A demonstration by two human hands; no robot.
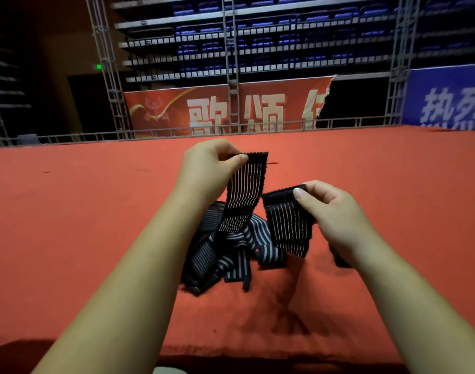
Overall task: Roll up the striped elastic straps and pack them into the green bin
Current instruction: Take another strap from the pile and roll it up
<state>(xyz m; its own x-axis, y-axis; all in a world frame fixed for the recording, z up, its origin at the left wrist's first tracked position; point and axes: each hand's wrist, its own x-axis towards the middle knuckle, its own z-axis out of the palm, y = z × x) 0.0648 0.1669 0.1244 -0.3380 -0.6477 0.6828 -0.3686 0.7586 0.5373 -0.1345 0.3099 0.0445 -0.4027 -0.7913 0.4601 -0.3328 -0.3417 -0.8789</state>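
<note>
a black striped elastic strap (244,193) with thin white lines is held up near the middle of the scene. the left hand (209,171) pinches its plain black top end between thumb and curled fingers, and the strap runs down from there into a loose pile of straps (222,257). just to the right and a little nearer, the right hand (336,214) grasps the black end of a second striped length (287,225), thumb on top, and that length hangs with its lower edge free above the surface. it cannot be told whether the two lengths belong to one strap. the pile lies tangled between the two forearms, on a red carpeted platform (82,211). a small dark piece shows under the right wrist.

a low metal railing (95,136) lines the platform's far edge. behind it hang a red banner (160,109) with large pale characters and, to the far right, a blue banner (447,101). metal truss towers (106,63) rise in front of dim tiers of blue seats (212,47).
</note>
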